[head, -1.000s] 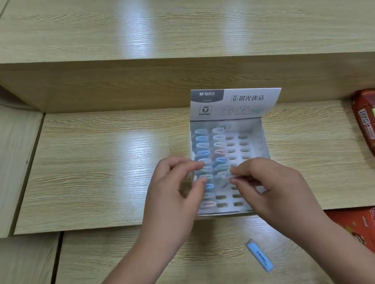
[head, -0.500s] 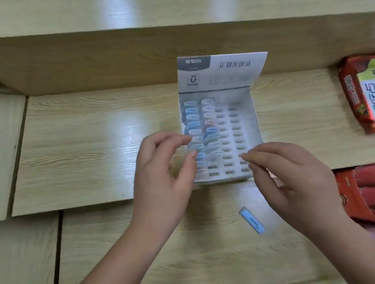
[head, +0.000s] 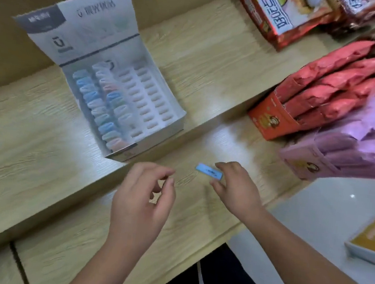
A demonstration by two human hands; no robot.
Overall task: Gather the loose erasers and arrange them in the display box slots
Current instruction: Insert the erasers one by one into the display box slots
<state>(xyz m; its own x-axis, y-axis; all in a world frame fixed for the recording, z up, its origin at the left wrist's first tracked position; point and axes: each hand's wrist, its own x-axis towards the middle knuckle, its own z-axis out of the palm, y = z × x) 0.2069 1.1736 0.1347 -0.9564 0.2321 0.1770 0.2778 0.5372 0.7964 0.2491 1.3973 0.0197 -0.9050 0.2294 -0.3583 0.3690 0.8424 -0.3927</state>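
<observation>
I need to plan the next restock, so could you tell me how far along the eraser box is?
Done: the two left columns of the display box look filled with erasers, though blur hides exact counts. In hand: the right hand is at the loose blue eraser on the lower shelf, fingers open at its end, not yet lifting; the left hand is empty. Left: slotting that eraser; the right columns stay empty.

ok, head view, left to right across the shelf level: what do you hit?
Display box → left hand → loose blue eraser → right hand → orange-red carton of red packets → pink carton of purple packets.
</observation>
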